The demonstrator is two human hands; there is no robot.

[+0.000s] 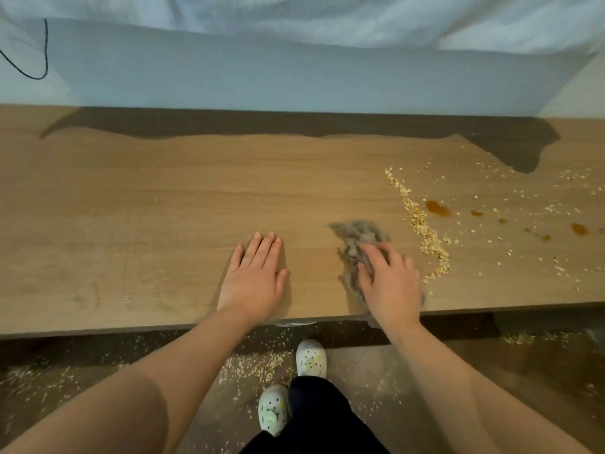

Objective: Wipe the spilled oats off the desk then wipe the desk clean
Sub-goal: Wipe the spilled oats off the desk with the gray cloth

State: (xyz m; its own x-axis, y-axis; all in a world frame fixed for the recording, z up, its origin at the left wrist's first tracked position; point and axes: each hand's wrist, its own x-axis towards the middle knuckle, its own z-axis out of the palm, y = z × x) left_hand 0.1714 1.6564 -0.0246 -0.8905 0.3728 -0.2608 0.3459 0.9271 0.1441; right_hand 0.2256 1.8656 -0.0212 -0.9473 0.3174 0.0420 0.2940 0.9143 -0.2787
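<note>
A wooden desk (163, 198) fills the middle of the view. Spilled oats (422, 231) lie in a curved line on its right part, with loose flakes scattered further right. My right hand (389, 283) presses on a crumpled grey cloth (357, 237) just left of that line, near the front edge; the fingers spread over the cloth. My left hand (255, 273) lies flat on the bare wood, fingers straight, to the left of the cloth. Brown liquid spots (438, 208) sit among the flakes on the right.
A pale blue-white fabric (294, 70) hangs behind the desk's back edge. A black cable (45, 47) loops at the far left. Below the front edge, oats (255, 368) litter the floor around my feet in white clogs (311, 357).
</note>
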